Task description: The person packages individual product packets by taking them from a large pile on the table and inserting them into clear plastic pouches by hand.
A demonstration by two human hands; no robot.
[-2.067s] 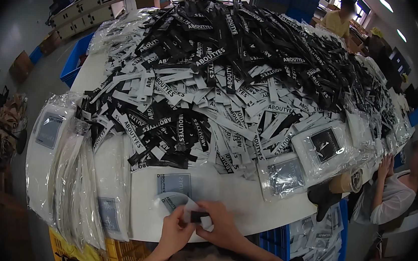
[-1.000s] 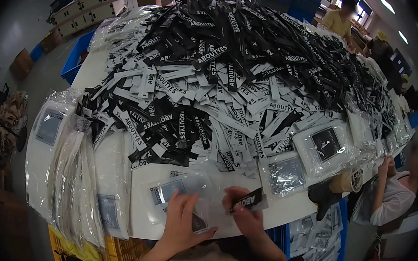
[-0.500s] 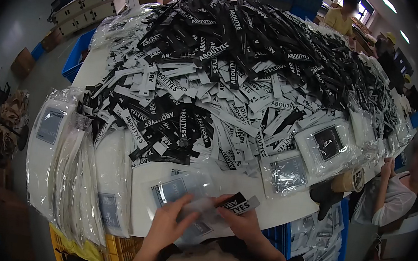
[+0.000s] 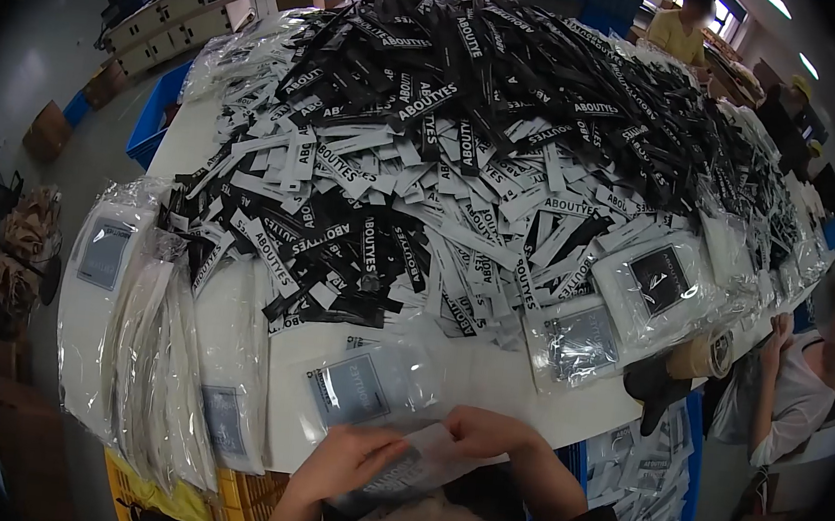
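Note:
At the table's near edge I hold a translucent printed plastic bag (image 4: 405, 468) close to my body. My left hand (image 4: 350, 460) is closed on its left side, fingers across the front. My right hand (image 4: 493, 435) is closed at the bag's upper right corner; whether strips are also in those fingers is hidden. Just beyond my hands, more clear bags with a grey printed panel (image 4: 353, 387) lie flat on the white table (image 4: 296, 349). Past them rises a big heap of black and white strips (image 4: 423, 100) lettered ABOUTYES.
Stacks of clear bags (image 4: 94, 330) lie at the left, above a yellow crate (image 4: 243, 505). At the right are packs of bags (image 4: 652, 283), a lidded cup (image 4: 700, 356) and a blue bin (image 4: 689, 468) with filled bags. People sit at the right (image 4: 797, 388) and far right (image 4: 675, 36).
The black and white strips in my right hand are out of sight now. That hand has moved up to the bag's corner, and my left hand has come lower.

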